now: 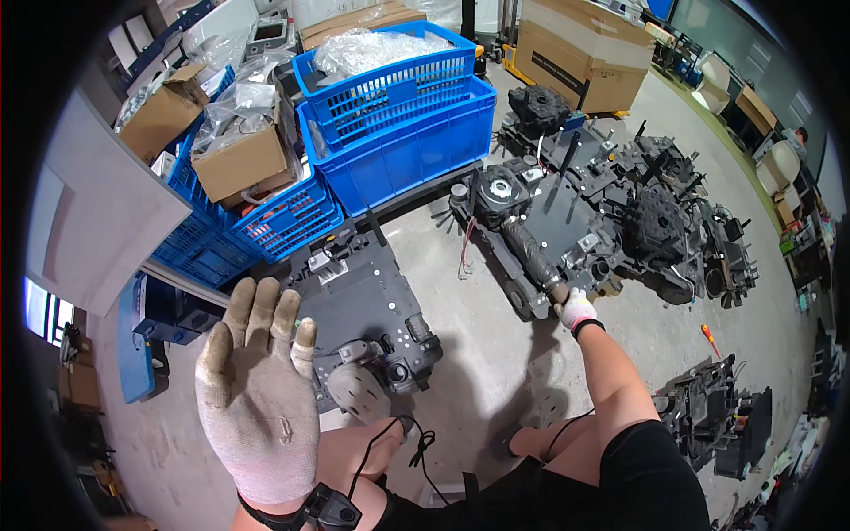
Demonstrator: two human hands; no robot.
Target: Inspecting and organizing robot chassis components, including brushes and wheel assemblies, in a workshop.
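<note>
My left hand, in a worn whitish work glove with dirty fingertips, is raised with its palm showing and fingers stretched, holding nothing. Behind it on the floor lies a dark grey machine chassis with a round port and fittings at its near end. My right hand, also gloved, reaches forward and closes round the brownish end of a dark ribbed hose. That hose runs along another grey chassis from a round black motor-like unit. My fingers partly hide the hose end.
Stacked blue crates with plastic wrap stand at the back, beside open cardboard boxes. More black machine assemblies crowd the right. A screwdriver and another assembly lie nearer. A person is at the far right.
</note>
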